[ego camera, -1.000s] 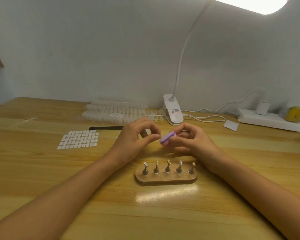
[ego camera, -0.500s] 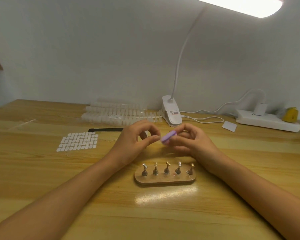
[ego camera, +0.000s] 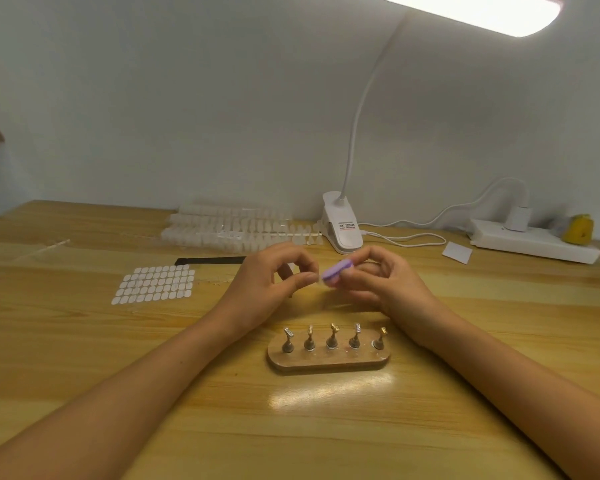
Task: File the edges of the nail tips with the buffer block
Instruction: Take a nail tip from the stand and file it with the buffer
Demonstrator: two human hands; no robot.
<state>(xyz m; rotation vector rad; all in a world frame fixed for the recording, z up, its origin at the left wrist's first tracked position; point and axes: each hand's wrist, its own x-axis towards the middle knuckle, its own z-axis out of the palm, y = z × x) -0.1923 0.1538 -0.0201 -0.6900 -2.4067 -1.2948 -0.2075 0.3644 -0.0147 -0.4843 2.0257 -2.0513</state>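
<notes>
My right hand [ego camera: 381, 282] pinches a small purple buffer block [ego camera: 335, 271] above the middle of the wooden table [ego camera: 84, 341]. My left hand [ego camera: 271, 282] faces it, thumb and forefinger pinched together right at the block's near end; the clear nail tip between them is too small to make out. Just in front of both hands stands a wooden holder [ego camera: 328, 360] with several metal pegs. Rows of clear nail tips [ego camera: 229, 226] lie at the back by the wall.
A sheet of white adhesive tabs [ego camera: 155, 284] and a black strip [ego camera: 210, 260] lie to the left. A white clip lamp [ego camera: 343, 223], its cable, a small white card [ego camera: 457, 252], a power strip [ego camera: 534, 242] and a yellow object [ego camera: 577, 228] line the back right.
Both hands stay in nearly the same place, holding the block against the left fingertips. The view has tilted slightly upward.
</notes>
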